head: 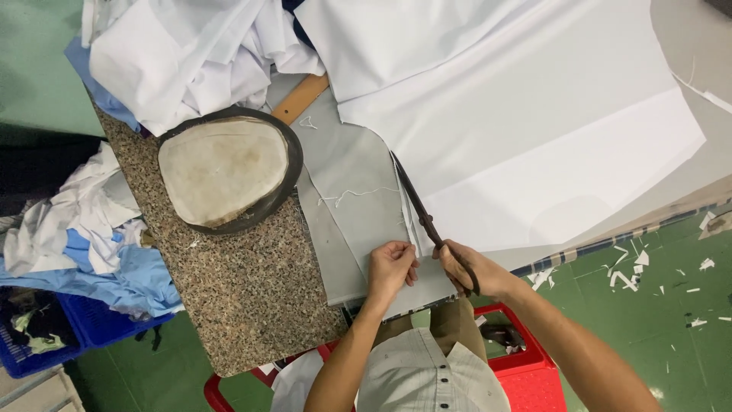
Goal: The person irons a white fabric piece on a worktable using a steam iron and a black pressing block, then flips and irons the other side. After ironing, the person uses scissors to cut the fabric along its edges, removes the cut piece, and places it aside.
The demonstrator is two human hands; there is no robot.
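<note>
At the near edge of the table, the right hand (467, 268) grips dark scissors (418, 204) mid-cut along white fabric (534, 145); the left hand (392, 267) pinches the grey piece (358, 206). Continuing seemingly needs steady tension ahead.

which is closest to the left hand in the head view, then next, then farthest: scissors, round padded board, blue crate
1. scissors, just right of the left hand.
2. round padded board, up and left on the speckled table.
3. blue crate, far left on the floor.
</note>
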